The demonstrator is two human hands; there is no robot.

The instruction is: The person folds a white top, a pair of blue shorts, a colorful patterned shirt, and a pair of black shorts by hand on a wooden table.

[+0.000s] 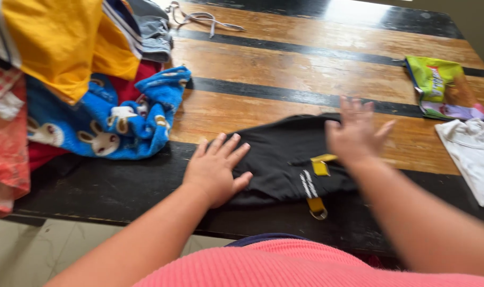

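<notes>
I am pressing my left hand (216, 169) flat, fingers spread, on the black garment (284, 159) lying at the surface's (284, 64) near edge, right hand (355, 133) hovering open above it, clothes pile (82, 79) left.

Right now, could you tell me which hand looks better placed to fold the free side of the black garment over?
Probably the right hand: it is raised, open, over the black garment's right part, free to grasp. The left hand lies flat on the garment's left edge, pinning it to the table.
</notes>
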